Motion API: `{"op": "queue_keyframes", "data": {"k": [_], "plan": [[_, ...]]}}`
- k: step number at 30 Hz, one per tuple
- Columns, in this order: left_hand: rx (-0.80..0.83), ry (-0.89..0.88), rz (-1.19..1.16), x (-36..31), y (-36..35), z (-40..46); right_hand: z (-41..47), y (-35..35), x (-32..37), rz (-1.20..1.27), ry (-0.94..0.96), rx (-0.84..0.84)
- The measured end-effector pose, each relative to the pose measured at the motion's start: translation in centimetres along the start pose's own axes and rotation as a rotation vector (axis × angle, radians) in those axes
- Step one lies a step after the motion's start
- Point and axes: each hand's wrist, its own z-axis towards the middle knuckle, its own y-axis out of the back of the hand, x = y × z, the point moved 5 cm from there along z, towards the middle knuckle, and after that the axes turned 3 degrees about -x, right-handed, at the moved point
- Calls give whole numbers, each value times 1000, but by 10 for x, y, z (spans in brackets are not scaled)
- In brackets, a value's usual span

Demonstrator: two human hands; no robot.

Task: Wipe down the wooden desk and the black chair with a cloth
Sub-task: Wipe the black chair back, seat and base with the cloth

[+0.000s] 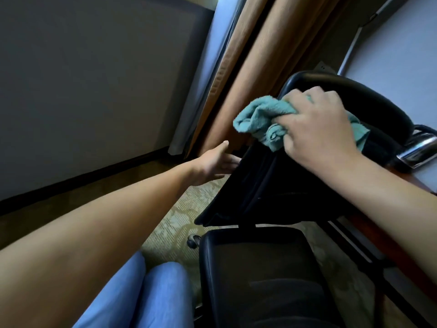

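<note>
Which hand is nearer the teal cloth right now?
Right. The right hand grips the teal cloth on the chair back; the left hand is below it, at the backrest's edge.

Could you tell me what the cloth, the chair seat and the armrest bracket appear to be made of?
The cloth in the right hand looks like teal terry or microfibre: fuzzy, looped, softly bunched. The chair seat has a smooth black rim with a dull sheen, probably leather or vinyl; its centre looks matte, perhaps fabric. The armrest bracket seems chromed metal, given its mirror-bright reflections.
</note>
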Motion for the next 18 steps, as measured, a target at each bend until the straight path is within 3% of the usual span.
{"op": "queue_keyframes", "data": {"k": [4, 7, 9, 14, 16, 18], "plan": [[65, 45, 31, -1, 5, -1, -4, -2, 8, 104, -35, -145], [101, 70, 29, 4, 12, 6, -5, -24, 28, 186, -26, -136], [88, 54, 8, 4, 12, 8, -7, -40, 52, 196, 28, -62], [51, 45, -186, 7, 16, 10, -30, -74, 135, 111, 212, 308], [13, 73, -88, 15, 26, 13, -34, -83, 153, 80, 251, 450], [-117, -4, 111, 5, 36, 19, -31, -84, 151, 71, 277, 464]]}}
